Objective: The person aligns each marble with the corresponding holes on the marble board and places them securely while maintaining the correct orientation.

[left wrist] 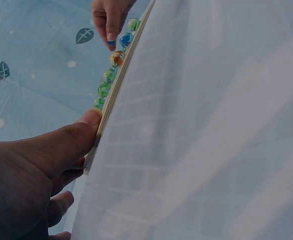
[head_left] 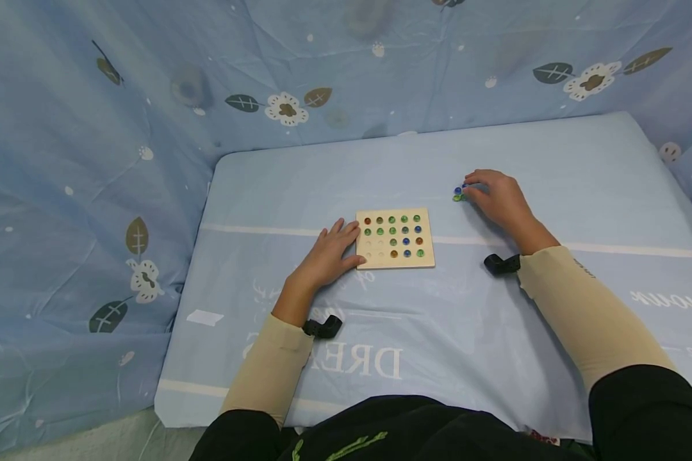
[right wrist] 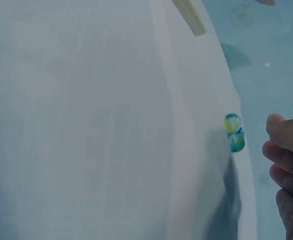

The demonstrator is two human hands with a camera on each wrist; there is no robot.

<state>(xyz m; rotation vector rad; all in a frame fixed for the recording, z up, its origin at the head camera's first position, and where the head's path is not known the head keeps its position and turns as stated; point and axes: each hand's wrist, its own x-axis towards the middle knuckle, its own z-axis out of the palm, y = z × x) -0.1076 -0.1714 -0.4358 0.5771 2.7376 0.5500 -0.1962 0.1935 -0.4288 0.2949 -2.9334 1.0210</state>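
Dark shirt [head_left: 438, 429], left hand [head_left: 333, 250] spread against edge of board [head_left: 399, 262], wide cloth [head_left: 458, 275] between, right hand [head_left: 498, 197] by marbles [head_left: 457, 191], grip unclear

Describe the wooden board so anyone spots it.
On the pale blue table, find the left hand; it touches the wooden board. Unlike the loose marbles by the right hand, the board is a flat, pale rectangle bearing marbles in rows.

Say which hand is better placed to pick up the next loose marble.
Right, I'd judge: the right hand has its fingertips at the loose marbles, while the left hand rests against the left edge of the board, farther off.
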